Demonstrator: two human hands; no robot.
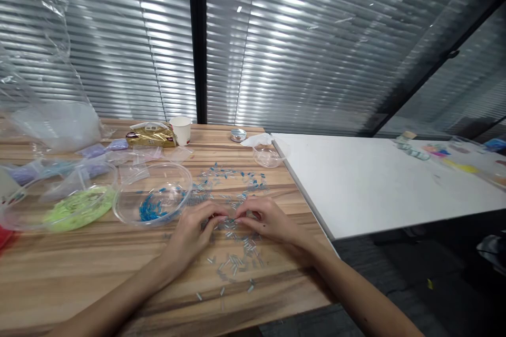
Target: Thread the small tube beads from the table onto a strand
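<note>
Both hands rest on a wooden table (79,274) among scattered small tube beads (233,258), clear and blue. My left hand (195,234) and my right hand (266,221) meet fingertip to fingertip over the beads, fingers curled and pinching at something tiny between them; what each holds is too small to make out. More blue beads (233,175) lie spread just beyond the hands. A clear plastic bowl (130,205) holding blue beads (152,211) stands just left of my left hand.
A clear bowl with green beads (77,209) sits further left, with plastic bags (47,116) behind. A paper cup (181,130), a gold packet (151,137), a metal lid (238,135) and a small clear cup (268,155) stand at the back. A white table (375,184) adjoins on the right.
</note>
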